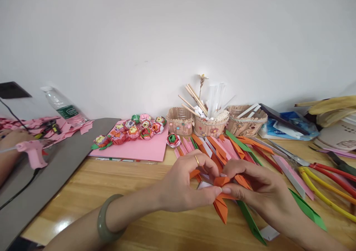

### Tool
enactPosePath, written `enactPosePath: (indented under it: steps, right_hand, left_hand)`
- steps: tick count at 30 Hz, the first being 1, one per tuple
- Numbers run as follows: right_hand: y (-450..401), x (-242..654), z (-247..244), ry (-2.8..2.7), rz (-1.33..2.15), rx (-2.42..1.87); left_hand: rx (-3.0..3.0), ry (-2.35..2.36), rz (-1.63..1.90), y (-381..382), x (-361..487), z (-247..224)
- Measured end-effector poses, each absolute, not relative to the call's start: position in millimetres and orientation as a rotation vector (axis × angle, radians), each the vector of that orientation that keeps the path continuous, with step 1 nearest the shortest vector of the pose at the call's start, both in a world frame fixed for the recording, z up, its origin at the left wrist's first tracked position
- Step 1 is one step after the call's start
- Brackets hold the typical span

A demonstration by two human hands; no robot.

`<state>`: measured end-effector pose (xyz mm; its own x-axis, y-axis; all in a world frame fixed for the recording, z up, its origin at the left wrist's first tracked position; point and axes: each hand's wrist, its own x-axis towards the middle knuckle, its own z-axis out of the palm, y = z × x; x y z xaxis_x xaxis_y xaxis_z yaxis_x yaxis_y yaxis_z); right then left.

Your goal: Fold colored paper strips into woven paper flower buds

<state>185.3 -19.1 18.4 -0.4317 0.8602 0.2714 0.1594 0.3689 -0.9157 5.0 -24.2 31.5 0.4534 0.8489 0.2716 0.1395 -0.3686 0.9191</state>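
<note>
Orange folded paper (pixel 221 208) is up over the wooden table (pixel 119 176), pinched between thumb and fingers of both the left hand (pixel 187 184) and right hand (pixel 257 188). Loads of folded strips (pixel 221 150) right behind it, plus paper flowers (pixel 133 133) mostly on a pink sheet (pixel 141 152).

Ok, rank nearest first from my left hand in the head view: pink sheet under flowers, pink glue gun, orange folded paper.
1. Orange folded paper, in your left hand.
2. Pink sheet, to the left.
3. Pink glue gun, far left.
</note>
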Motion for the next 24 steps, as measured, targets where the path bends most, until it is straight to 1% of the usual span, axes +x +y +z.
enactPosePath:
  steps: [7, 10, 15, 17, 21, 24]
  right_hand:
    - [-18, 184, 21, -1.846, 1.082, -0.997]
    - [-20, 184, 23, -1.907, 1.002, -0.996]
    - [-22, 185, 23, -2.041, 0.704, -0.952]
    - [-22, 187, 20, -2.090, 0.567, -0.909]
    - [-23, 189, 11, -2.147, 0.207, -0.813]
    - [-23, 189, 7, -2.138, 0.118, -0.802]
  left_hand:
    - [1.636, 0.932, 0.963, -20, 8, 31]
    - [1.601, 0.950, 0.935, -19, 7, 29]
    - [1.653, 0.957, 0.912, -19, 7, 26]
    - [1.760, 0.958, 0.958, -19, 8, 23]
    - [2.179, 0.891, 1.180, -18, 8, 16]
    - [2.129, 0.962, 1.162, -17, 8, 14]
